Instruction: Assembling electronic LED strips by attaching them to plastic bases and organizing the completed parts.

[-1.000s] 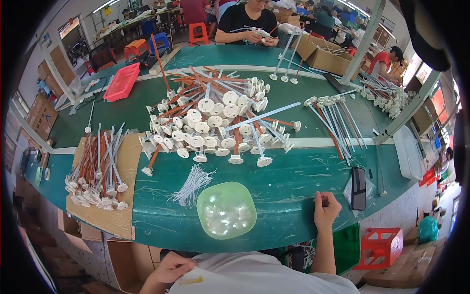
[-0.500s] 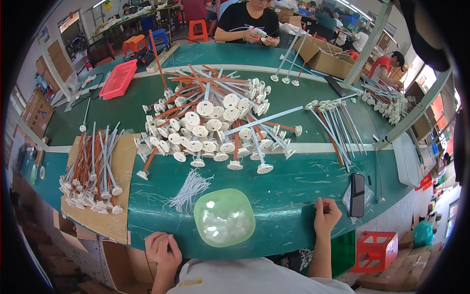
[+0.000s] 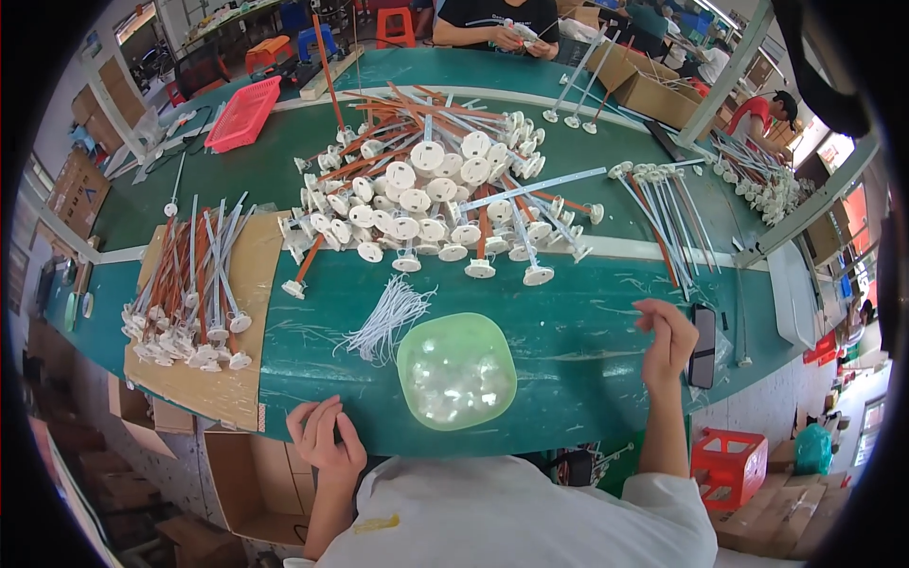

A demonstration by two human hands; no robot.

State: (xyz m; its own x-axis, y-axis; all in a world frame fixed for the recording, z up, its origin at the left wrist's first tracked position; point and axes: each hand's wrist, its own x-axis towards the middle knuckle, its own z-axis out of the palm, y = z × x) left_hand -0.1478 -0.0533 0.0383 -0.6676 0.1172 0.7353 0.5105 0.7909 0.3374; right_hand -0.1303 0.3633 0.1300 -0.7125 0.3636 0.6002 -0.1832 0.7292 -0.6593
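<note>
My left hand (image 3: 325,437) rests at the near edge of the green table (image 3: 568,341), fingers loosely curled, holding nothing that I can see. My right hand (image 3: 667,339) hovers over the table beside a dark phone (image 3: 703,346), fingers bent and apart, empty. Between my hands sits a pale green bowl (image 3: 456,370) with small clear pieces in it. A bundle of white cable ties (image 3: 386,318) lies just left of the bowl. Beyond them is a big pile of white discs on orange and white rods (image 3: 431,194).
A cardboard sheet (image 3: 232,379) at the left carries several finished rods. More rods (image 3: 663,213) lie at the right. A red basket (image 3: 243,113) stands far left. Another person (image 3: 502,19) works across the table. Cardboard boxes and a red crate (image 3: 727,466) stand around.
My left hand has come up from below the table edge onto its rim. My right hand has lifted and moved forward next to the phone.
</note>
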